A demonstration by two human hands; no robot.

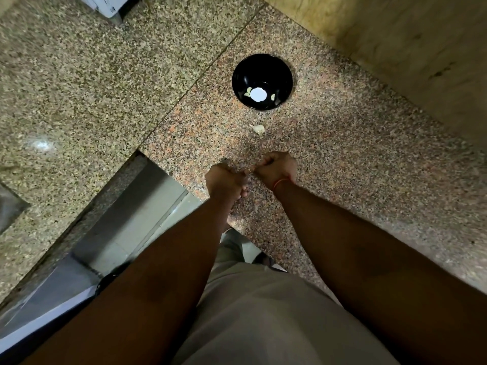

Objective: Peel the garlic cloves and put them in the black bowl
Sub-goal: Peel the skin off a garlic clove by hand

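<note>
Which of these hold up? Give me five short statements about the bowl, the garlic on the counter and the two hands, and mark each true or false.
1. The black bowl stands upright on the granite counter. True.
2. The bowl holds nothing. False: a few pale cloves lie in its bottom, beside a bright reflection.
3. A piece of garlic lies on the counter between the bowl and the hands. True.
4. The left hand rests flat and open on the counter. False: its fingers are curled, meeting the right hand over something small.
5. The right wrist is bare. False: it wears a thin orange thread.
</note>
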